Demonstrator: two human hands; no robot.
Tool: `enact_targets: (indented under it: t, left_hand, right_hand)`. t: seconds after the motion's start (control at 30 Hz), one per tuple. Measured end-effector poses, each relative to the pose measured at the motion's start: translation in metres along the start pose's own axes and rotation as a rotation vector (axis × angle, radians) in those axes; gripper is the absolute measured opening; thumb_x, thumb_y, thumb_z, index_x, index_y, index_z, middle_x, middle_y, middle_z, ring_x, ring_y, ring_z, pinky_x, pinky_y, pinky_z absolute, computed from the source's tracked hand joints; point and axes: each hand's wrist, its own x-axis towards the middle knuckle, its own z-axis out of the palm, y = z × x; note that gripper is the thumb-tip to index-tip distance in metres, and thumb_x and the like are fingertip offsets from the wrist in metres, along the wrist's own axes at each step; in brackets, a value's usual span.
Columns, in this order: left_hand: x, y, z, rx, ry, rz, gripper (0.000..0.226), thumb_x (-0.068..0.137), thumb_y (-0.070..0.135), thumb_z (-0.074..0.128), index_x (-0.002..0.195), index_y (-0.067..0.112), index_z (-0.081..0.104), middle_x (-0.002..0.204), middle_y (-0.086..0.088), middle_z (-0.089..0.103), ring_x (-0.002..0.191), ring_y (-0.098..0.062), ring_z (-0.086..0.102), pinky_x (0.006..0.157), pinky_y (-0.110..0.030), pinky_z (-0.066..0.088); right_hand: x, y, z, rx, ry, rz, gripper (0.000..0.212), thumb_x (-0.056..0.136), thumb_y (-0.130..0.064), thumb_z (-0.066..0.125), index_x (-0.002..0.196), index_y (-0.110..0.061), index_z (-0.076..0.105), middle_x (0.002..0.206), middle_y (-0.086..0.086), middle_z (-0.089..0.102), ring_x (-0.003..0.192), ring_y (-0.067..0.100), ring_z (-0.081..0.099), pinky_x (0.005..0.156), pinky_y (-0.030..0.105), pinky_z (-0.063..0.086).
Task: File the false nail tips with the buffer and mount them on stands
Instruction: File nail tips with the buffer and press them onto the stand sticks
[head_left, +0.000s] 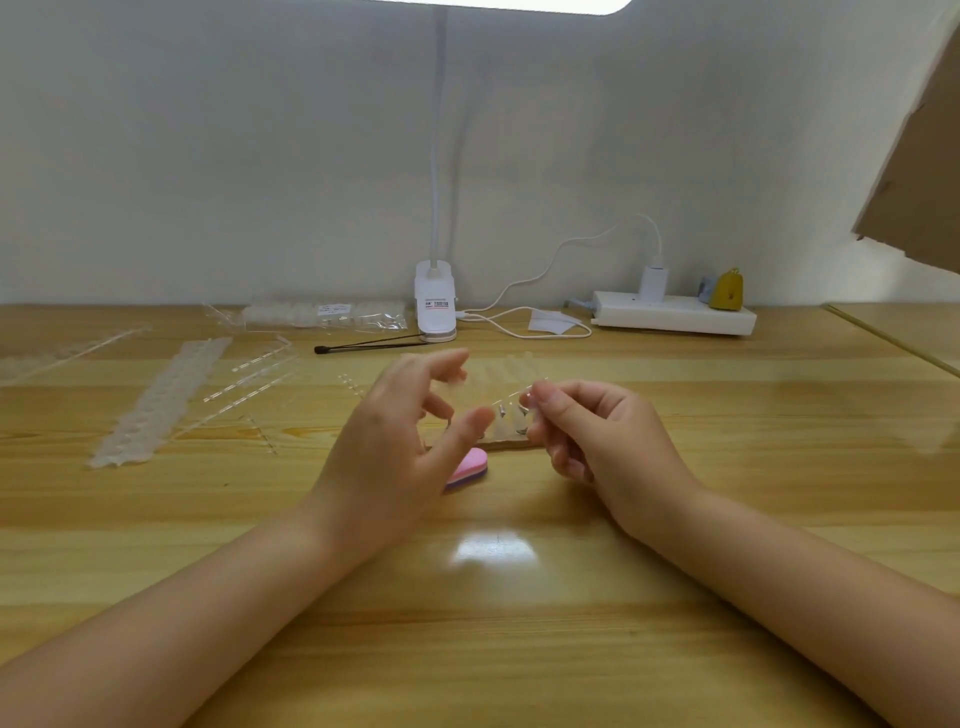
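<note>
1. Pinching the end of a clear stand strip between thumb and forefinger, the right hand keeps its other fingers curled under.
2. Left hand is spread, fingers wide and loose, holding nothing; its fingertips sit just beside the strip's other end.
3. Clear nail tips hang along the strip between both hands; blurred, count unclear.
4. Pink buffer, rounded foam block, lies on the wooden table under the left fingers, untouched.
5. Farther left: a long ribbed strip of tips and clear sticks.
6. At the wall: clip lamp, white power strip.
</note>
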Motion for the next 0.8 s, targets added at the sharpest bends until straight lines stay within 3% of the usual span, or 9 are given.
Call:
enact_targets:
  t: [0.07, 0.13, 0.2, 0.27, 0.4, 0.6, 0.8]
  left_hand:
    - [0.001, 0.003, 0.001, -0.118, -0.003, -0.155, 0.021, 0.085, 0.039, 0.066, 0.103, 0.030, 0.063, 0.084, 0.015, 0.065, 0.076, 0.000, 0.060, 0.068, -0.010, 0.044]
    - [0.003, 0.004, 0.002, -0.258, -0.002, -0.303, 0.008, 0.084, 0.023, 0.071, 0.089, 0.026, 0.068, 0.074, 0.010, 0.068, 0.068, 0.001, 0.060, 0.063, -0.011, 0.046]
    - [0.004, 0.005, 0.003, -0.462, 0.009, -0.450, 0.006, 0.084, 0.015, 0.071, 0.089, 0.018, 0.068, 0.074, 0.005, 0.071, 0.067, -0.002, 0.063, 0.061, -0.013, 0.048]
    - [0.004, 0.007, 0.003, -0.603, 0.035, -0.537, 0.007, 0.085, 0.014, 0.069, 0.092, 0.013, 0.066, 0.075, 0.003, 0.072, 0.066, -0.003, 0.064, 0.058, -0.013, 0.048]
    - [0.002, 0.010, 0.006, -0.616, 0.025, -0.528, 0.009, 0.084, 0.014, 0.070, 0.091, 0.013, 0.065, 0.079, -0.001, 0.073, 0.070, -0.005, 0.067, 0.061, -0.013, 0.049]
    - [-0.002, 0.012, 0.008, -0.554, 0.007, -0.491, 0.013, 0.079, 0.020, 0.074, 0.086, 0.019, 0.063, 0.082, -0.004, 0.071, 0.079, -0.017, 0.070, 0.067, -0.020, 0.054]
    - [-0.002, 0.014, 0.007, -0.649, -0.062, -0.538, 0.010, 0.080, 0.011, 0.073, 0.085, 0.020, 0.073, 0.074, 0.003, 0.072, 0.069, -0.006, 0.066, 0.058, -0.013, 0.049]
  right_hand:
    - [0.000, 0.000, 0.001, -0.009, 0.005, -0.002, 0.034, 0.076, -0.036, 0.068, 0.085, -0.004, 0.071, 0.061, 0.004, 0.062, 0.047, 0.009, 0.045, 0.041, 0.016, 0.035]
    - [0.000, 0.000, 0.000, -0.013, 0.001, 0.007, 0.043, 0.071, -0.042, 0.070, 0.087, -0.002, 0.072, 0.061, 0.004, 0.064, 0.046, 0.008, 0.047, 0.041, 0.016, 0.037]
    - [0.000, 0.000, -0.001, -0.016, -0.031, 0.019, 0.048, 0.069, -0.047, 0.070, 0.091, -0.004, 0.072, 0.064, 0.005, 0.066, 0.046, 0.006, 0.048, 0.042, 0.016, 0.039]
    - [-0.001, 0.002, 0.000, -0.052, -0.088, 0.029, 0.040, 0.068, -0.045, 0.072, 0.088, -0.010, 0.074, 0.067, 0.004, 0.068, 0.047, 0.006, 0.050, 0.043, 0.016, 0.041]
    - [-0.004, 0.006, 0.004, -0.107, -0.154, 0.001, 0.019, 0.072, -0.034, 0.074, 0.076, -0.016, 0.076, 0.064, 0.005, 0.067, 0.050, 0.007, 0.052, 0.043, 0.017, 0.038]
    - [-0.004, 0.003, 0.002, -0.058, -0.087, -0.022, 0.009, 0.081, -0.017, 0.073, 0.085, -0.009, 0.073, 0.064, 0.004, 0.065, 0.050, 0.008, 0.052, 0.043, 0.017, 0.039]
    - [-0.008, 0.001, 0.004, -0.217, -0.069, -0.099, 0.010, 0.085, -0.020, 0.070, 0.084, -0.009, 0.070, 0.062, 0.001, 0.065, 0.052, 0.007, 0.055, 0.048, 0.017, 0.041]
